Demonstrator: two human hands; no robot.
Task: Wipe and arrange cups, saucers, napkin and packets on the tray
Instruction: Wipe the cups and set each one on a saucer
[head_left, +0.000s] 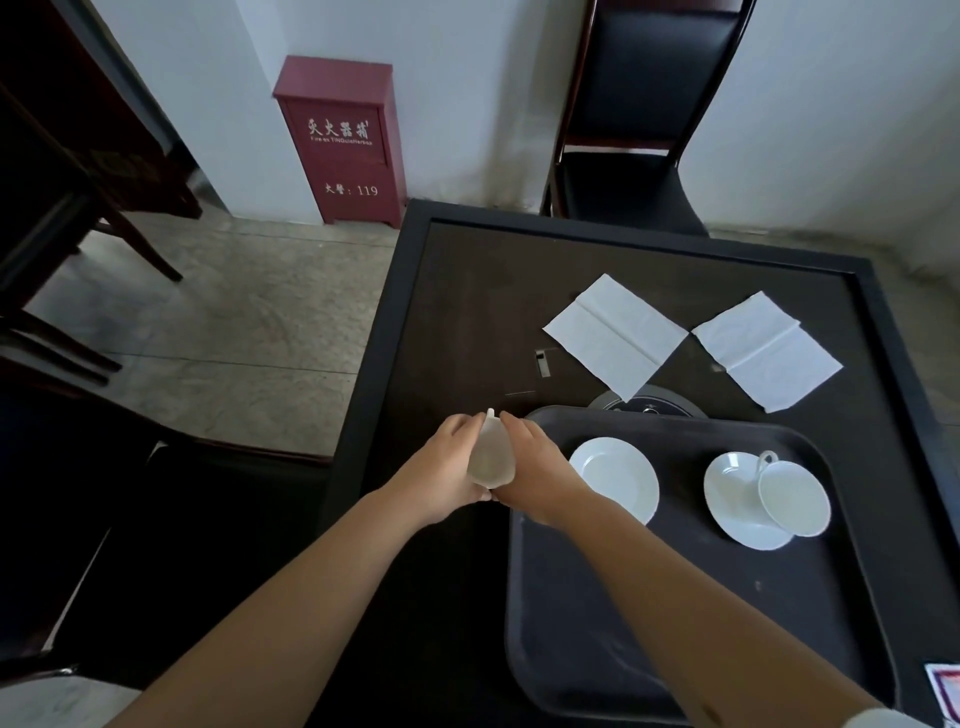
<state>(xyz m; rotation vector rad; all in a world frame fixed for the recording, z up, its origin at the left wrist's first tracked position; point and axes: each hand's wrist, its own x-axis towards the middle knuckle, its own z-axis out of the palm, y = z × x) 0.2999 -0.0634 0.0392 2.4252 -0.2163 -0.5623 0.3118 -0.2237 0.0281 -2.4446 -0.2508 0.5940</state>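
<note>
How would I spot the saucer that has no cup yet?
Find the dark tray on the black table. Two white saucers sit at its far end. The bare saucer is the left one, beside the right hand; the other saucer carries a tipped cup.

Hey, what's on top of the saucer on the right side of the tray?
A white cup rests tilted on the right saucer, its handle toward the table's far side. The cup hides the part of the saucer beneath it. The left saucer carries nothing.
</note>
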